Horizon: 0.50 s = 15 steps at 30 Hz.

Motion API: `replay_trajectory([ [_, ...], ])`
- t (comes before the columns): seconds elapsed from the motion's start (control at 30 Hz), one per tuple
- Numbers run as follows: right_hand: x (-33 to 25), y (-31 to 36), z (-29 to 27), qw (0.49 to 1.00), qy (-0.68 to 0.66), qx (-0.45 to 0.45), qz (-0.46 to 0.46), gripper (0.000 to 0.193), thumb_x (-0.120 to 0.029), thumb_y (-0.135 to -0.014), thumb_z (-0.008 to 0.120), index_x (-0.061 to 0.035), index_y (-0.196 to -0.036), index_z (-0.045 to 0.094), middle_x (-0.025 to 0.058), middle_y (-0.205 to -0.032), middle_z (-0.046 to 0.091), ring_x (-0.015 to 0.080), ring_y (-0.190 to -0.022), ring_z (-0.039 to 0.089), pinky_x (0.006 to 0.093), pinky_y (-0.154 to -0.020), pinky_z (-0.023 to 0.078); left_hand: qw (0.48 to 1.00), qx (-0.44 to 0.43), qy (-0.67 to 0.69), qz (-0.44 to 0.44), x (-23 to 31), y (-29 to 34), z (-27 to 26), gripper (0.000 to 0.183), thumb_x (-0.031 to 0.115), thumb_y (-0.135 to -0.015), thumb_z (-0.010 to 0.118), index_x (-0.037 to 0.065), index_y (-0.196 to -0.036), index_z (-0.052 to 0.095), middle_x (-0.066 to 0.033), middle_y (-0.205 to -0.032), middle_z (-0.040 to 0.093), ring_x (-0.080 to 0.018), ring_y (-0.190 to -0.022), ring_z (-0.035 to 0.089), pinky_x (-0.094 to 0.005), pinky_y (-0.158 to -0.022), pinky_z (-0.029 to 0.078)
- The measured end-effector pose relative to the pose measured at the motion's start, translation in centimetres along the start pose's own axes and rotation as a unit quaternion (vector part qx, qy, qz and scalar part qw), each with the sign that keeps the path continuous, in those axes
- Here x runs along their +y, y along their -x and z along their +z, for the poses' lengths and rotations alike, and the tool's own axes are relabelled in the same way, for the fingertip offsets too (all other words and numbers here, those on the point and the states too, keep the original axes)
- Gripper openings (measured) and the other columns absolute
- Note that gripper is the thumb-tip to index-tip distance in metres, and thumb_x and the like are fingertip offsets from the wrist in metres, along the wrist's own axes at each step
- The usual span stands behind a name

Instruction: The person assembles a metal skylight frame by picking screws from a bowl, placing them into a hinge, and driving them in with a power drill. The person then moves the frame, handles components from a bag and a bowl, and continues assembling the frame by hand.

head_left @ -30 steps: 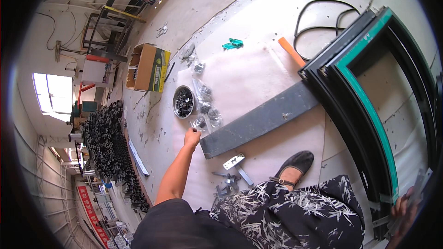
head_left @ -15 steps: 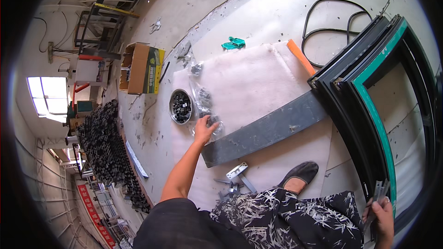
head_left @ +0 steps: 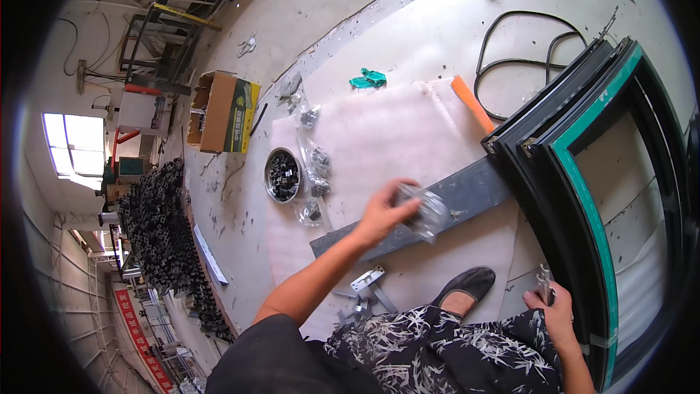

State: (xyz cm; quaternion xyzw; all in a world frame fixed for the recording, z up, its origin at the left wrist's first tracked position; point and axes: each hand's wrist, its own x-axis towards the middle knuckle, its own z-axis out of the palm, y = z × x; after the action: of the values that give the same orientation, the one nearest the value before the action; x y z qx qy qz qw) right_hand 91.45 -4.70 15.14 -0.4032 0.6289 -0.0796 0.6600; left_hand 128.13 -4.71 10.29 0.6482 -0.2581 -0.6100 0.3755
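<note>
My left hand (head_left: 383, 220) is closed on a crumpled clear plastic bag (head_left: 430, 217), held over a long grey board (head_left: 467, 201). What the bag contains is too blurred to make out. Beside the stacked dark window frames (head_left: 539, 168) with a green strip, my right hand (head_left: 557, 312) grips a small silvery metal bracket (head_left: 544, 286); its lower part is hidden in the fingers. Left of the board stands a round metal bowl (head_left: 270, 188) of small black pieces. More clear bags (head_left: 315, 168) with dark pieces lie next to it.
A white handle-like fitting (head_left: 367, 278) and metal parts lie near my foot (head_left: 467, 292). An orange strip (head_left: 472, 104), a black rubber loop (head_left: 481, 51) and green scraps (head_left: 368, 78) are farther off. At left are a cardboard box (head_left: 219, 111) and heaped black profiles (head_left: 157, 226).
My left hand has lifted a clear bag from beside the bowl and carried it right, over the board. My right hand has moved left and up with the metal bracket.
</note>
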Motion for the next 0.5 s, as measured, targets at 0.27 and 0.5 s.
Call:
replay_trajectory([
  [0.27,-1.0,-3.1,2.1,0.965,0.101,0.019,-0.241,0.020,-0.007,-0.072,0.077,0.0001,-0.085,0.063,0.0012,-0.066,0.056,0.0091,-0.061,0.048,0.0266,-0.056,0.039,0.961,-0.248,0.114,-0.051,-3.8,2.0,13.5,0.022,0.024,-0.091,0.065,0.007,-0.102,0.054,0.0023,-0.095,0.053,-0.0061,-0.091,0.050,-0.0223,-0.082,0.041],
  [0.5,2.5,-1.5,-0.9,0.993,-0.083,0.030,-0.083,0.016,-0.011,-0.078,0.074,-0.0001,-0.079,0.061,-0.0024,-0.069,0.057,0.0038,-0.062,0.048,0.0202,-0.055,0.038,0.921,-0.390,0.006,0.007,-3.8,0.6,15.6,0.037,0.020,-0.090,0.066,0.003,-0.121,0.055,-0.0036,-0.114,0.058,-0.0103,-0.105,0.053,-0.0256,-0.092,0.042],
])
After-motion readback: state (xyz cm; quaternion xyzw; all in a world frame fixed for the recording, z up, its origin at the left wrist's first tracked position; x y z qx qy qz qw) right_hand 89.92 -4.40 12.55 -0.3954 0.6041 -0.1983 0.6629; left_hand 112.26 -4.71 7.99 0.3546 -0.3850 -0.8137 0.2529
